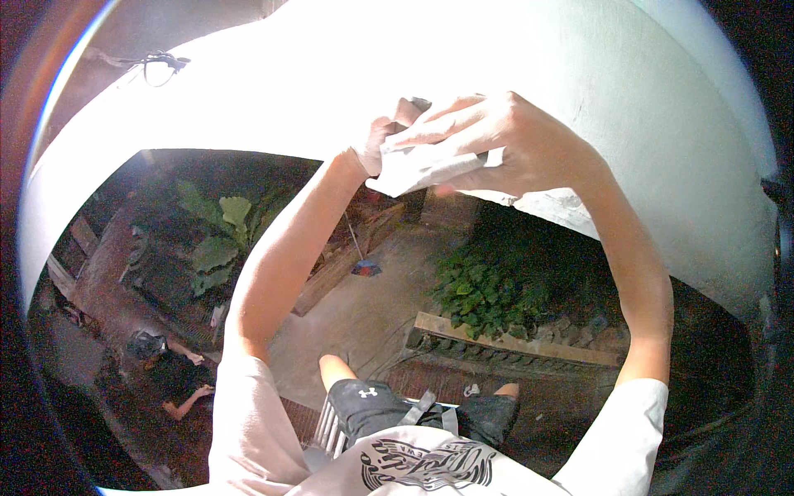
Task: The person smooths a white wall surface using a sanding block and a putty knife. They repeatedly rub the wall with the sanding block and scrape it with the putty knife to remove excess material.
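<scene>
Both my arms are raised, and my hands meet in front of a bright white surface. A folded white sheet (423, 169), which could be paper or cloth, is between them. My right hand (517, 142) is closed on the sheet, its fingers reaching left across the top. My left hand (382, 136) has curled fingers at the sheet's left end and grips it there. A small greyish piece (420, 105) shows by the left fingertips; I cannot make out what it is. Glare washes out part of the left hand.
A white curved wall (662, 107) fills the upper view, with a dark cable (159, 62) at upper left. Below are a broom (365, 267), leafy plants (488, 289), a concrete edging (513, 345) and white slats (327, 430) beneath me. Another person (169, 372) is at lower left.
</scene>
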`<state>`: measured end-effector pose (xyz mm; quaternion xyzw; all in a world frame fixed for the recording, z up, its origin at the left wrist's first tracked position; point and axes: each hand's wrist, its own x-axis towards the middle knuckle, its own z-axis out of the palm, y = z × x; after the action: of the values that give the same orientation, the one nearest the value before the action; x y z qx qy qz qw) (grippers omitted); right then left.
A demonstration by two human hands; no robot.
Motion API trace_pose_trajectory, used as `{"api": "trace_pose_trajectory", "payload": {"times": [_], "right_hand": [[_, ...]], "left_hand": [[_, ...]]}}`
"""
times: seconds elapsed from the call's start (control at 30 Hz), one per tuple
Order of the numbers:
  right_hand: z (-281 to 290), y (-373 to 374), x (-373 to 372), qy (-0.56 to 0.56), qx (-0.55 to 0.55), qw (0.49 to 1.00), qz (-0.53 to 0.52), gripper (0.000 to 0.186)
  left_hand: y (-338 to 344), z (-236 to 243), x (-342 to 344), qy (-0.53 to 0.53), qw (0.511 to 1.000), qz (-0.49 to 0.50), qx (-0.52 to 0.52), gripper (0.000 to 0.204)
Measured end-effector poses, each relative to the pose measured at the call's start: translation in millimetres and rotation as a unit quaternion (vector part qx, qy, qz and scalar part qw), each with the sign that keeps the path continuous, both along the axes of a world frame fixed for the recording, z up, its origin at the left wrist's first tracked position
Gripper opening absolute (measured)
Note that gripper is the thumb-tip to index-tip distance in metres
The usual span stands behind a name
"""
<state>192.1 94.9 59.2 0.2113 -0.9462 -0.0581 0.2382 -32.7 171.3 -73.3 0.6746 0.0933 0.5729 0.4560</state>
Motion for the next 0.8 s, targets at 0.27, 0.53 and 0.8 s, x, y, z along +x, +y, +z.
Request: {"api": "trace_pose_trajectory", "payload": {"times": [0.27,0.53,0.8], "right_hand": [[6,31,7,0.202,0.443,0.843,-0.229,0.025],[6,85,-44,0.19,0.409,0.844,-0.291,0.047],[7,93,-85,0.205,0.272,0.897,-0.281,0.057]], "left_hand": [[-35,18,16,0.044,0.89,0.454,0.012,0.032],[-38,1,-6,0.309,0.611,0.578,0.444,0.066],[-26,-2,-11,0.235,0.706,0.52,0.419,0.062]]}}
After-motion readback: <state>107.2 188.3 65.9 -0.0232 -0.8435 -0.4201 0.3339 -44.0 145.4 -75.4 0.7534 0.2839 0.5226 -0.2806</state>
